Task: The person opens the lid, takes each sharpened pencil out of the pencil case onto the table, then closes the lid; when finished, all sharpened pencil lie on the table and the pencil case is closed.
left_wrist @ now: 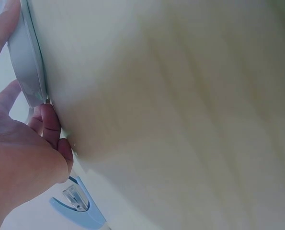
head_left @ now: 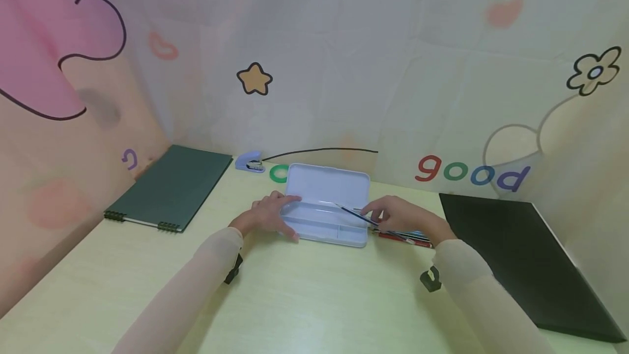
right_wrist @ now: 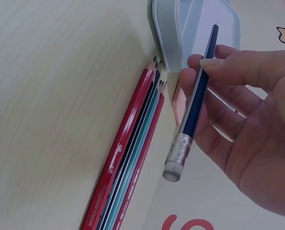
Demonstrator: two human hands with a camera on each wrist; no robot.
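A pale blue pencil case (head_left: 314,228) lies with its lid raised toward the back; a divider splits its front tray. My left hand (head_left: 267,213) grips the case's left side, thumb at the front edge and index finger near the hinge. In the left wrist view, other fingers (left_wrist: 50,124) curl against the case's edge. Between thumb and fingers, my right hand (head_left: 405,214) pinches a dark blue pencil (right_wrist: 195,103). Its sharpened tip points over the case and its eraser end faces me. Several red, teal and dark pencils (right_wrist: 128,153) lie bundled on the table below that hand.
Behind the case are a green tape roll (head_left: 278,174) and a light blue stapler (head_left: 250,162). A dark green ring-bound notebook (head_left: 177,187) lies at left, a large black board (head_left: 526,261) at right. A pink block (right_wrist: 178,103) sits beside the case. A printed curtain (head_left: 314,70) hangs behind.
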